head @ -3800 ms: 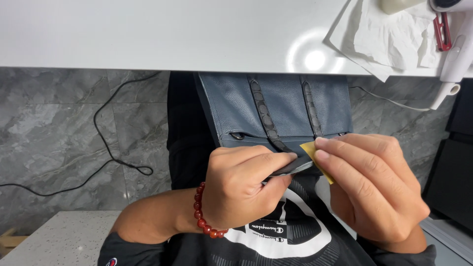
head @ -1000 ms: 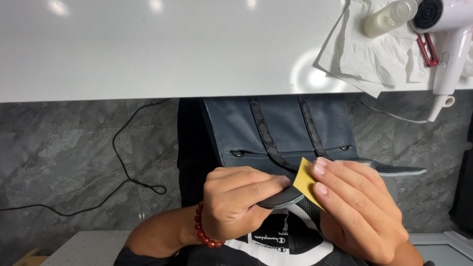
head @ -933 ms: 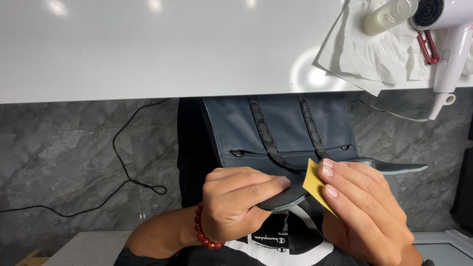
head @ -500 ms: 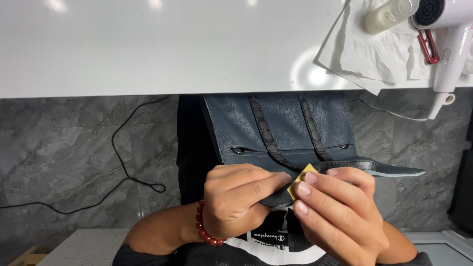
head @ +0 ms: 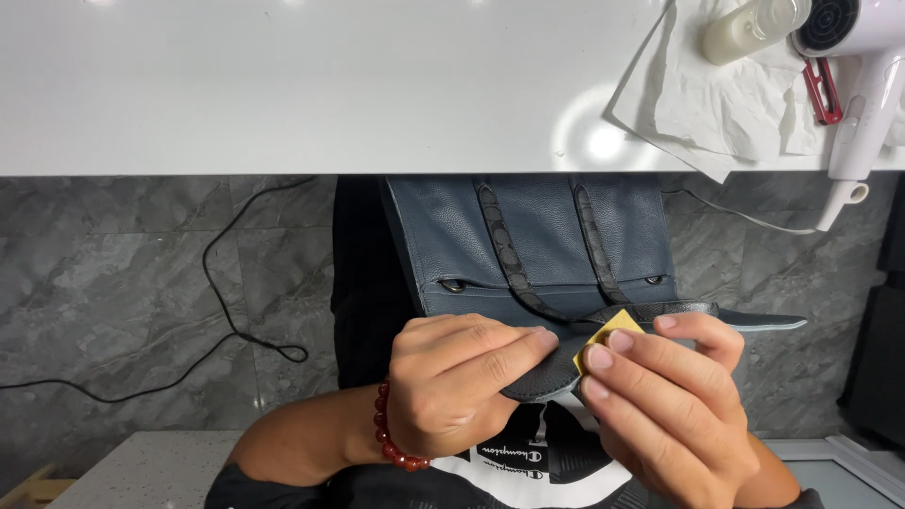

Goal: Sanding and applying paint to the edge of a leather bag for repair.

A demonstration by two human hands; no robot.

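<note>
A dark blue leather bag (head: 528, 240) with two patterned straps lies on my lap, partly under the white tabletop. My left hand (head: 457, 396), with a red bead bracelet at the wrist, pinches the bag's dark handle strap (head: 547, 377). My right hand (head: 665, 410) presses a small yellow pad (head: 603, 335) against that strap, right beside my left fingertips. A thin blue leather flap (head: 764, 322) sticks out to the right behind my right hand.
A white tabletop (head: 311, 85) fills the upper view. On it at the right lie crumpled white paper (head: 716, 104), a small bottle (head: 749, 26), a red clip (head: 823, 90) and a white hair dryer (head: 863, 75). A black cable (head: 217, 311) runs over the grey marble floor.
My right hand with the yellow pad has slid left and down along the strap, close against my left fingers. The left hand has kept its grip.
</note>
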